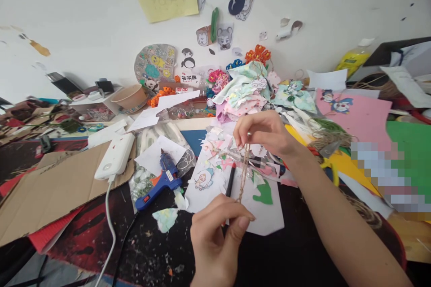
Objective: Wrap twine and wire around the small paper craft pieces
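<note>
A thin brown twine cord (243,175), knotted or braided along its length, is stretched between my two hands above the worktop. My left hand (218,228) is closed in a pinch on its lower end, thumb against forefinger. Higher up and farther away, my right hand (264,133) pinches the upper end, where the strand looks doubled. Beneath the cord are white paper sheets (269,219) with a green paper scrap (263,193), a dark pen with a red end (231,179) and pink and white cuttings.
Left of the papers lie a blue glue gun (161,184), a white power bank (115,156) with its cable, and cardboard (60,188). Piled fabric (240,92) stands against the wall. At right are yellow-handled scissors (333,170), twine and coloured paper (357,116).
</note>
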Available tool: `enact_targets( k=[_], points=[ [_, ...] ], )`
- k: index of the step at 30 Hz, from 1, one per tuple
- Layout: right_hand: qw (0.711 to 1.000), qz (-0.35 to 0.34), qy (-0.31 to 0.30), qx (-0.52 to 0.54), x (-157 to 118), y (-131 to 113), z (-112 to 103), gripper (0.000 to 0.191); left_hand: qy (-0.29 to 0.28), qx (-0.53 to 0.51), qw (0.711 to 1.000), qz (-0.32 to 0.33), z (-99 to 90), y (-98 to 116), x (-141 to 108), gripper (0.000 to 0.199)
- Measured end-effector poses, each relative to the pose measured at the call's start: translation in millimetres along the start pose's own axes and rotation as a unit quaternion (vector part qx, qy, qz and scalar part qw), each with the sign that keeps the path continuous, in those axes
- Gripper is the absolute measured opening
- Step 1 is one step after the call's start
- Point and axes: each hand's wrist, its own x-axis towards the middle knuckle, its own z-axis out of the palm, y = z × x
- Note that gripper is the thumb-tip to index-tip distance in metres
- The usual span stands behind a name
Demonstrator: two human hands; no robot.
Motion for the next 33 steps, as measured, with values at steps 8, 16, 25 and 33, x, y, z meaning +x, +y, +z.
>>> enact_targets(
  k=[8, 16, 25, 33],
  points=[
    [0.991, -0.043, 0.022, -0.121, 1.0, -8.0, 7.2, 0.020, 0.014, -0.484, 0.832, -0.269, 6.2, -9.7, 1.8, 0.022],
    [0.965, -0.051, -0.012, -0.257, -1.7, -17.8, 7.9, 0.023, 0.058, -0.649, 0.694, -0.307, 7.7, -5.1, 3.9, 0.023],
    [0.945, -0.090, -0.003, -0.313, -1.2, -17.1, 13.3, 0.021, 0.068, -0.669, 0.680, -0.292, -3.6, -1.1, 5.3, 0.023],
    [0.926, -0.068, -0.027, -0.370, -1.7, -11.0, 22.1, 0.020, 0.088, -0.624, 0.724, -0.278, -15.4, -2.1, 7.3, 0.025]
  ],
)
